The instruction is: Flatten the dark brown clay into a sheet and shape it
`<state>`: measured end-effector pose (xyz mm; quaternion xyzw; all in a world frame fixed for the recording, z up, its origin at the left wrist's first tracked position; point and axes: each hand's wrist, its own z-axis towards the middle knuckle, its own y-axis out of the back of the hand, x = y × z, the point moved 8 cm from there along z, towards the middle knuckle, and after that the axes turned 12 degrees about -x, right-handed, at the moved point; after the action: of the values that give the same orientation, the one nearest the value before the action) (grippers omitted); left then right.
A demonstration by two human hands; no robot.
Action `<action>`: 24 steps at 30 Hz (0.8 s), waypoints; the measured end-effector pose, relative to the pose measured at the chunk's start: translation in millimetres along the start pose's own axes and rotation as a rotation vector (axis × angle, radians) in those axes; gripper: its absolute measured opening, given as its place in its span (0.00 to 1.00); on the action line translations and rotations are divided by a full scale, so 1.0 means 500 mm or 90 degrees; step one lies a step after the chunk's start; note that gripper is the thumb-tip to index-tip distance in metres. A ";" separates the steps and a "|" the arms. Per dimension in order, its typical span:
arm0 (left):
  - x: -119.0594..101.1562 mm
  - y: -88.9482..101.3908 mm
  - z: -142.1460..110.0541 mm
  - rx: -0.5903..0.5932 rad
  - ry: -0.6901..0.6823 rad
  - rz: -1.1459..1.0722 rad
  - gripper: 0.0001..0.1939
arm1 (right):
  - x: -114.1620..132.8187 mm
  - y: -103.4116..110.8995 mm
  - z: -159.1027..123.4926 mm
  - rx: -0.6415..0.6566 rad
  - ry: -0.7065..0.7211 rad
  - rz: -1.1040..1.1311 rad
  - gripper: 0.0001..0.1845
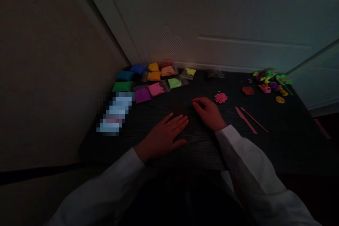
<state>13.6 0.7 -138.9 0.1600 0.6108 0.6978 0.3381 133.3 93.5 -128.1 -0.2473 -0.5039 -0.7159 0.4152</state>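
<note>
Nearest, the left hand stretches palm down at the dark bench, fingers slightly apart, a brownish patch (too dim for me to make out) just beyond its fingertips. The right hand curls near that patch, thumb and forefinger close together; whether they pinch anything, I can't tell. Right of it lie two pink tools, then a pink flower. Farther back, colourful packets crowd the left, before a pale door.
</note>
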 end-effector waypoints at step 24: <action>-0.020 0.002 0.007 0.015 -0.060 -0.042 0.32 | 0.007 -0.002 0.003 0.010 0.006 0.004 0.10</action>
<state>23.0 -3.3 -135.4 0.1766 0.6074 0.6705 0.3878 130.8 93.7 -125.5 -0.2424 -0.5067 -0.7118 0.4216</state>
